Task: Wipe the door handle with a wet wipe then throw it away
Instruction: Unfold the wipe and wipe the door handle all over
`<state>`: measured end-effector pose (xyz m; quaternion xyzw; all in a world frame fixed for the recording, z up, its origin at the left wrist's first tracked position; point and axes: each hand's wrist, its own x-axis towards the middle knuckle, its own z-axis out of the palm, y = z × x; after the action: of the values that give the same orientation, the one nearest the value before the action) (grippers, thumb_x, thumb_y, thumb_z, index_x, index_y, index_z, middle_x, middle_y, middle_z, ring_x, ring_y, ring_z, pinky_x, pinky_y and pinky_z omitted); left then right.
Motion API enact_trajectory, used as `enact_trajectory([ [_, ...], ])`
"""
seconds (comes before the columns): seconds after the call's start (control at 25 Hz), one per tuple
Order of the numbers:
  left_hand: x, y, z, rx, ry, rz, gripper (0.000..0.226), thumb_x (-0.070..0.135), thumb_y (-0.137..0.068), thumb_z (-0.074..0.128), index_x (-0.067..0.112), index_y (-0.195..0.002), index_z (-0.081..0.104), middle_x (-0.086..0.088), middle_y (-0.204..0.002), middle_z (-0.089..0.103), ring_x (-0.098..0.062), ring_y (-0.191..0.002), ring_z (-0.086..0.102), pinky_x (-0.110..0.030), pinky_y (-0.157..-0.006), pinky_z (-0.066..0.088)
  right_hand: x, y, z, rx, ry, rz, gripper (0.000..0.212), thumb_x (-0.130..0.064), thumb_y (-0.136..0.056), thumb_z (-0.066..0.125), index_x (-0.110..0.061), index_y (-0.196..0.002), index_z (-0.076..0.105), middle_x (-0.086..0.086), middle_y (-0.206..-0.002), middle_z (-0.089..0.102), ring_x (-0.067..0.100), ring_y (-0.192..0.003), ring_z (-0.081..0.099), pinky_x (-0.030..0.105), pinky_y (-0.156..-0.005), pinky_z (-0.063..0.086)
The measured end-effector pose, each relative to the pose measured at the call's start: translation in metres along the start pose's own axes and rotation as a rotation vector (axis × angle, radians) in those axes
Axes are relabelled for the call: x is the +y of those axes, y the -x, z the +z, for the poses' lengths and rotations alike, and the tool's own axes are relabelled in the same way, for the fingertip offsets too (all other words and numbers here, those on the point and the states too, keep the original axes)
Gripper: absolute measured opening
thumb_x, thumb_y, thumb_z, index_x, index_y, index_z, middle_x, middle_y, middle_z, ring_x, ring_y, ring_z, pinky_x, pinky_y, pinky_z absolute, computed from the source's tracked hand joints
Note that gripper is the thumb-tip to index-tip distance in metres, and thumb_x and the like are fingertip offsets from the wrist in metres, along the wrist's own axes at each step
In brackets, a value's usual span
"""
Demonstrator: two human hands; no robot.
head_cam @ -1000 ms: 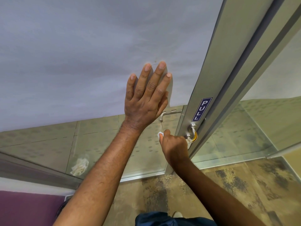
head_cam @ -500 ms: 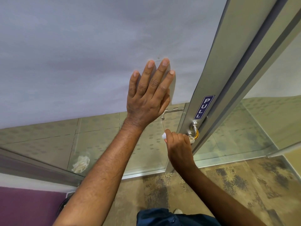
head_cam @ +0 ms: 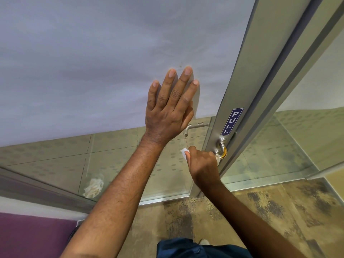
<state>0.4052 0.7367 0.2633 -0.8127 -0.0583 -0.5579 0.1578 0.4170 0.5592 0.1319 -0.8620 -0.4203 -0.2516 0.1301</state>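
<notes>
Left hand (head_cam: pixel 170 110) is pressed flat, fingers spread, against the door (head_cam: pixel 93 62); the wipe (head_cam: pixel 184 152) is clutched in the right hand (head_cam: pixel 202 164) around the handle (head_cam: pixel 221 150).

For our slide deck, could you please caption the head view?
Left hand flat on frosted door glass; right hand wipes door handle with wet wipe.

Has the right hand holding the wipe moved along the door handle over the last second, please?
Cannot tell: the right hand with the wet wipe sits just below-left of the PULL sign throughout; any shift matches the camera's own movement.
</notes>
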Motion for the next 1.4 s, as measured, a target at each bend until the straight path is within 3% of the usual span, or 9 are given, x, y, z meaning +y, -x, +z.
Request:
enact_trajectory([
  [0.12,0.0,0.0,0.001,0.008,0.003,0.006,0.067,0.028,-0.103,0.06,0.02,-0.164,0.034,-0.005,-0.171,0.023,-0.024,-0.167,-0.002,-0.047,-0.136,-0.001,0.004,0.014,0.004,-0.085,-0.089,0.024,0.033,-0.027,-0.104,0.058,-0.005,-0.127,0.066,0.011,-0.092,0.073,0.025,-0.077,0.068,0.037,-0.075,0.053],
  [0.2,0.0,0.0,0.002,0.013,0.0,0.009,0.066,0.028,-0.103,0.061,0.02,-0.163,0.035,-0.004,-0.171,0.023,-0.024,-0.167,-0.002,-0.047,-0.136,-0.001,0.006,0.014,0.006,-0.096,-0.055,0.016,0.033,-0.026,-0.105,0.053,-0.005,-0.129,0.063,0.01,-0.088,0.071,0.023,-0.074,0.065,0.036,-0.073,0.051],
  [0.44,-0.001,0.001,0.002,0.001,0.0,0.003,0.063,0.029,-0.105,0.058,0.019,-0.163,0.035,-0.006,-0.17,0.025,-0.024,-0.167,-0.004,-0.047,-0.136,-0.004,0.002,-0.013,-0.008,-0.151,0.06,-0.01,0.025,-0.032,-0.101,0.066,-0.01,-0.093,0.072,-0.002,-0.052,0.053,0.013,-0.041,0.05,0.023,-0.053,0.03],
  [0.6,0.0,0.001,0.001,-0.004,-0.001,-0.003,0.062,0.028,-0.105,0.057,0.02,-0.163,0.037,-0.006,-0.169,0.027,-0.023,-0.167,-0.004,-0.047,-0.136,-0.003,-0.006,-0.03,-0.005,-0.407,-0.034,0.176,0.04,-0.045,-0.109,0.04,-0.02,-0.089,0.065,-0.01,-0.051,0.043,0.006,-0.04,0.038,0.021,-0.046,0.021],
  [0.76,0.0,0.001,0.0,-0.001,-0.002,-0.004,0.06,0.028,-0.106,0.055,0.02,-0.162,0.038,-0.007,-0.168,0.03,-0.023,-0.167,-0.003,-0.047,-0.136,-0.003,0.005,0.002,-0.002,-0.064,-0.026,0.017,0.024,-0.029,-0.104,0.062,-0.009,-0.106,0.074,0.004,-0.067,0.065,0.018,-0.055,0.059,0.031,-0.056,0.045],
  [0.92,-0.001,0.001,0.001,-0.001,0.007,-0.008,0.061,0.028,-0.105,0.056,0.02,-0.163,0.038,-0.006,-0.169,0.028,-0.023,-0.167,-0.002,-0.047,-0.136,-0.003,0.014,0.019,0.008,-0.073,-0.045,-0.044,0.041,-0.022,-0.101,0.064,-0.002,-0.137,0.061,0.01,-0.09,0.071,0.024,-0.075,0.065,0.038,-0.073,0.052],
  [1.04,0.0,0.002,0.001,-0.008,0.005,-0.003,0.061,0.028,-0.105,0.056,0.02,-0.163,0.037,-0.006,-0.17,0.027,-0.024,-0.167,-0.003,-0.047,-0.136,-0.003,0.013,0.009,0.005,-0.089,0.006,-0.062,0.031,-0.031,-0.104,0.061,-0.005,-0.117,0.07,0.009,-0.075,0.07,0.022,-0.062,0.065,0.033,-0.062,0.049],
  [1.24,-0.001,0.001,0.001,-0.016,0.006,-0.006,0.061,0.029,-0.105,0.056,0.02,-0.163,0.037,-0.006,-0.169,0.027,-0.023,-0.167,-0.004,-0.047,-0.136,-0.003,-0.003,-0.024,-0.001,-0.336,0.034,0.171,0.044,-0.047,-0.108,0.04,-0.019,-0.087,0.066,-0.011,-0.048,0.035,0.007,-0.037,0.031,0.022,-0.048,0.019],
  [1.4,-0.001,0.002,0.0,-0.017,0.002,-0.005,0.064,0.029,-0.105,0.056,0.021,-0.164,0.034,-0.005,-0.171,0.023,-0.023,-0.167,-0.004,-0.047,-0.136,-0.004,-0.001,-0.014,0.0,-0.223,-0.016,0.123,0.039,-0.039,-0.109,0.047,-0.015,-0.091,0.071,-0.005,-0.051,0.047,0.013,-0.041,0.04,0.025,-0.05,0.031],
])
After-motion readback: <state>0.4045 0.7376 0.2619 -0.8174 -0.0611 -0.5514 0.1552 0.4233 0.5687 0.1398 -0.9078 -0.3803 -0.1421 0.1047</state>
